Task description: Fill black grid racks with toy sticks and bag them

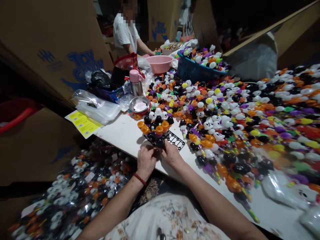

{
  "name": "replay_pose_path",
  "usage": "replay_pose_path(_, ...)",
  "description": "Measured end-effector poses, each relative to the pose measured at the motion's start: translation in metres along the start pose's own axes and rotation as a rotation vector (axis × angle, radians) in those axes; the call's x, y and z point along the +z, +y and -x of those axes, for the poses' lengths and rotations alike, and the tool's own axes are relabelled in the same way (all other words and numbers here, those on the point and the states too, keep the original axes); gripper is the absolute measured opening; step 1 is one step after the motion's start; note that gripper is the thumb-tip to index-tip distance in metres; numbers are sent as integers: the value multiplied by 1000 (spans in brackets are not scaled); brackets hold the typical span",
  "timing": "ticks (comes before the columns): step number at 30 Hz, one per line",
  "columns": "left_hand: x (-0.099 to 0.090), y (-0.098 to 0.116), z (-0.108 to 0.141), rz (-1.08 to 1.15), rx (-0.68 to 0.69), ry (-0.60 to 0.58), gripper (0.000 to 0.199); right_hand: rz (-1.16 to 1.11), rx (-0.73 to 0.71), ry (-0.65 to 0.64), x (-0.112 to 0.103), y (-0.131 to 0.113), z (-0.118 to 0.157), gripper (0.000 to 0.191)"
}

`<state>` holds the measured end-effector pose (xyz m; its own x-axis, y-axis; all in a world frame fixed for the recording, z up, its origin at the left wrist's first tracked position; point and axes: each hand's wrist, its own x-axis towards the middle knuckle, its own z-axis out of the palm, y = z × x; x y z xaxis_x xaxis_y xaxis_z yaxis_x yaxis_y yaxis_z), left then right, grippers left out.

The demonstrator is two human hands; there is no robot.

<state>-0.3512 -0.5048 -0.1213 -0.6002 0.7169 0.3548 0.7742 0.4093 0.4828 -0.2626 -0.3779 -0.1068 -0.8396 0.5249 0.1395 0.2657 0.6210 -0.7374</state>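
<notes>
At the table's near edge, my left hand [146, 161] and my right hand [172, 154] meet with their fingers closed. Between the fingertips is a candy stick with a round black topper [160, 142]; its lower end is hidden by my fingers. Just beyond stands a tight group of similar candy sticks, with orange pumpkin toppers [165, 126], white ghost toppers [158, 112] and black ones. These stand in a black plastic grid rack [177, 139], whose bare right part shows beside my right hand.
Loose candy sticks [217, 125] cover the table's right side. A blue basket [192, 69], a pink basin [160, 63], a pink-lidded flask [136, 85] and a metal bowl [147, 108] stand behind. Clear bags [100, 106] lie left. Bagged toys [82, 186] are below. Another person [127, 36] works at back.
</notes>
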Motion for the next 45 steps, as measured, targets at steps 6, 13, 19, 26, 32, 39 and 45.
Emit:
replay_pose_path(6, 3, -4, -1, -9, -8, -2, 19, -48, 25, -36, -5, -7, -2, 12)
replay_pose_path(13, 3, -6, -4, 22, -7, -6, 19, -84, 52, -29, -8, -10, -6, 13)
replay_pose_path(19, 2, -5, -9, 57, -45, -31, 19, -114, 67, 2, -4, -12, -4, 13)
replay_pose_path(26, 1, -5, -11, 64, -82, -34, 19, -14, 7, -26, 0, -11, -5, 11)
replay_pose_path(32, -2, -4, -11, 48, -61, -33, 20, 173, -126, 135, -53, -1, 29, 19)
replay_pose_path(39, 0, 4, -16, 26, -43, -3, 30, 845, 130, 351, -121, 33, 77, 13)
replay_pose_path(45, 6, 10, -25, 9, -26, -51, 33, 849, 144, 346, -119, 32, 73, 19)
